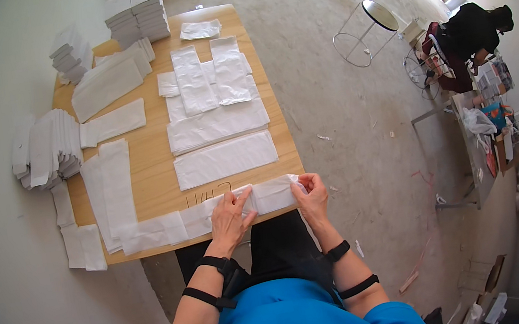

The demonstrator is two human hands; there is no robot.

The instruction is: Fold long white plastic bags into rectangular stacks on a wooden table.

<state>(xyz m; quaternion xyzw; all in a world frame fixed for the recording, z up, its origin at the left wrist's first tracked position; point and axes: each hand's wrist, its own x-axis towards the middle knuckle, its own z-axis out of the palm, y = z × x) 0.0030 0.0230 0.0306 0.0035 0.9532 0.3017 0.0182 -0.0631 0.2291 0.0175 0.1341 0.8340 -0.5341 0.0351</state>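
Note:
A long white folded strip [199, 219], thin like paper or plastic film, lies along the near edge of the wooden table. My left hand [231, 219] rests on its middle with fingers spread and pressing down. At the strip's right end, my right hand [312, 198] pinches the edge between thumb and fingers. Just beyond them lies a flat white folded piece [226, 160], with another white piece [218, 126] behind it. Two narrower white pieces [194, 80] lie lengthwise across others farther back.
White stacks stand along the wooden table's [161, 160] left side: a tall stack [136, 15] at the back and a leaning stack [50, 147] by the wall. On the right are a round stool [379, 15], a person in black [473, 33] and a cluttered side table [478, 185].

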